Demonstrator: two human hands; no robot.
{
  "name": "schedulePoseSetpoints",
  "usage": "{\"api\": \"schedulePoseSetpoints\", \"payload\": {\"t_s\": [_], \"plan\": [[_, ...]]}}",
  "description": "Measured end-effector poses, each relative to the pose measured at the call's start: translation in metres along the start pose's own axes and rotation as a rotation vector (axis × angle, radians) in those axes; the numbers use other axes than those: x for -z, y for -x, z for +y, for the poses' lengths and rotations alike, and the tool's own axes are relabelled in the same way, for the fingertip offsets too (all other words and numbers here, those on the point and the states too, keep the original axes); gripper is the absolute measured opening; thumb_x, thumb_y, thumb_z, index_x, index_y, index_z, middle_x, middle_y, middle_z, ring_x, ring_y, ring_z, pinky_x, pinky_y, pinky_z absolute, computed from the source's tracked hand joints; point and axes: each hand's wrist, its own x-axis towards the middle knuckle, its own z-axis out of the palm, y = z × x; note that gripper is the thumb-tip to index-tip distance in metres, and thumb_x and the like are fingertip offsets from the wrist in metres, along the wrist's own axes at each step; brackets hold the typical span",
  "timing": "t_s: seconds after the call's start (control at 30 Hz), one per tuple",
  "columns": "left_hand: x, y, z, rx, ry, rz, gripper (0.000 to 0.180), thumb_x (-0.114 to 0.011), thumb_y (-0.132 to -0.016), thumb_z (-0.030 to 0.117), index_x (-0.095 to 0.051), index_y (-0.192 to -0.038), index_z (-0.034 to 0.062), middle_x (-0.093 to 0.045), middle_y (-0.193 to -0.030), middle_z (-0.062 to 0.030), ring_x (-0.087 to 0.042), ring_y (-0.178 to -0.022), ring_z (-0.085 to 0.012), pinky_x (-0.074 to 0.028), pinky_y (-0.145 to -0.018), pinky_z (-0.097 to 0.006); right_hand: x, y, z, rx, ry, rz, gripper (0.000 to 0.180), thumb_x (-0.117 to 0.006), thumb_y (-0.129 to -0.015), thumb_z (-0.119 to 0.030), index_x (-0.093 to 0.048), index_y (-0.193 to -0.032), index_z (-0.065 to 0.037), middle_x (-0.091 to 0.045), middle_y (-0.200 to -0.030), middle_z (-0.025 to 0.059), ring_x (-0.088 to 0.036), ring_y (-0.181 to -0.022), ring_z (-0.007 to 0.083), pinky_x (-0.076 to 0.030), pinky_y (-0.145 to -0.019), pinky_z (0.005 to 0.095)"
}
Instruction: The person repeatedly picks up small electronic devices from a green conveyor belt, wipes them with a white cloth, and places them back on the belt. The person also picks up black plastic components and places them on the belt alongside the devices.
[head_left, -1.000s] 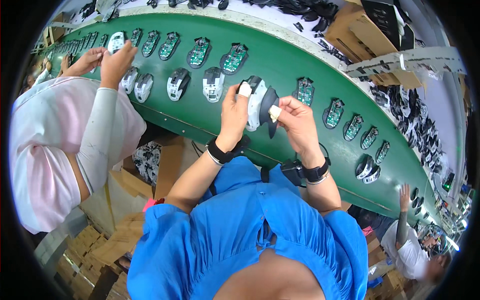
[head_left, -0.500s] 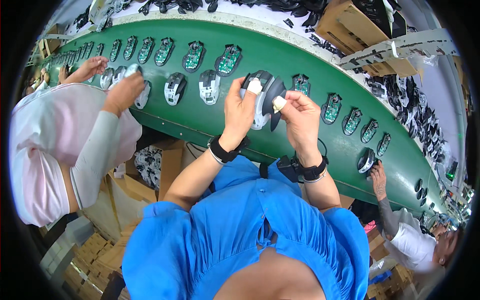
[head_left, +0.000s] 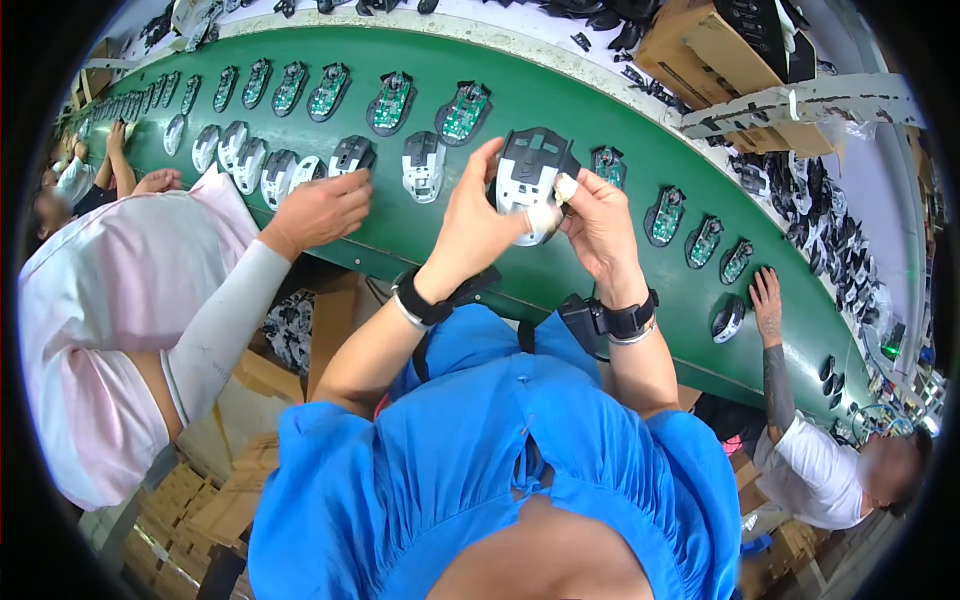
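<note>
2 hands up over the green conveyor belt (head_left: 560,290) | my left hand (head_left: 478,228) grips the black-and-white plastic mouse shell (head_left: 533,172), lifted off the belt | my right hand (head_left: 603,222) pinches a small white pad (head_left: 546,216) against its lower edge | risk: loose pinch, shell drops onto the green circuit boards (head_left: 466,110) | brown cardboard boxes (head_left: 700,45) upper right, more stacked lower left

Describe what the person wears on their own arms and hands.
Both forearms are bare, with no gloves. The left hand has a black band with a pale edge at the wrist. The right hand has a black strap with a dark boxy device attached. Short blue sleeves cover the upper arms.
</note>
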Motion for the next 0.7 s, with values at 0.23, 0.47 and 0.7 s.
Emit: {"api": "schedulePoseSetpoints", "payload": {"t_s": [0.23,0.47,0.7], "plan": [[0.002,0.007,0.001,-0.029,-0.172,-0.036,0.061,-0.079,-0.06,0.016,-0.05,-0.112,0.0008,-0.064,-0.094,-0.0074,-0.061,-0.083,-0.0142,-0.051,-0.073,-0.029,-0.011,0.004,0.012,0.077,0.054,0.079,0.006,-0.066,-0.085,-0.003,-0.063,-0.089,-0.001,-0.065,-0.084,0.0028,-0.063,-0.072,0.009,-0.055,-0.062,0.024],[0.021,0.023,0.0,0.12,0.123,-0.488,0.069,-0.078,-0.06,0.014,-0.048,-0.121,0.0012,-0.057,-0.107,-0.0044,-0.053,-0.097,-0.011,-0.044,-0.087,-0.027,0.023,0.031,-0.006,-0.014,0.317,-0.058,0.036,-0.072,-0.078,-0.01,-0.059,-0.111,-0.001,-0.063,-0.097,0.0025,-0.06,-0.087,0.0104,-0.051,-0.073,0.0246],[0.018,0.076,0.041,0.15,-0.01,-0.5,0.07,-0.082,-0.059,0.026,-0.054,-0.118,0.0001,-0.061,-0.106,-0.0089,-0.059,-0.099,-0.0174,-0.045,-0.09,-0.031,0.024,0.101,0.015,0.001,0.237,-0.206,0.069,-0.078,-0.061,0.006,-0.055,-0.127,0.004,-0.056,-0.121,0.0076,-0.056,-0.107,0.0166,-0.044,-0.095,0.0312]]}}
